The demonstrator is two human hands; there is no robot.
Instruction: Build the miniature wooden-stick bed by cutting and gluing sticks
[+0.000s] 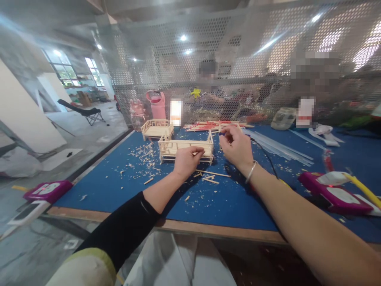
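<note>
A miniature bed frame of pale wooden sticks stands on the blue table top. My left hand is in front of its near side rail, thumb and fingers pinched together. Whatever they hold, if anything, is too small to make out. Just right of the bed's tall end post, my right hand is closed, with a small dark blue tip showing at its fingertips. The rest of that thing is hidden by the hand. Loose sticks and cut-off bits lie on the table below both hands.
Another small stick bed stands behind at the left. Red and pale sticks lie at the back, with clear glue sticks to the right. A purple device sits at right. A perforated screen rises behind; people are beyond it.
</note>
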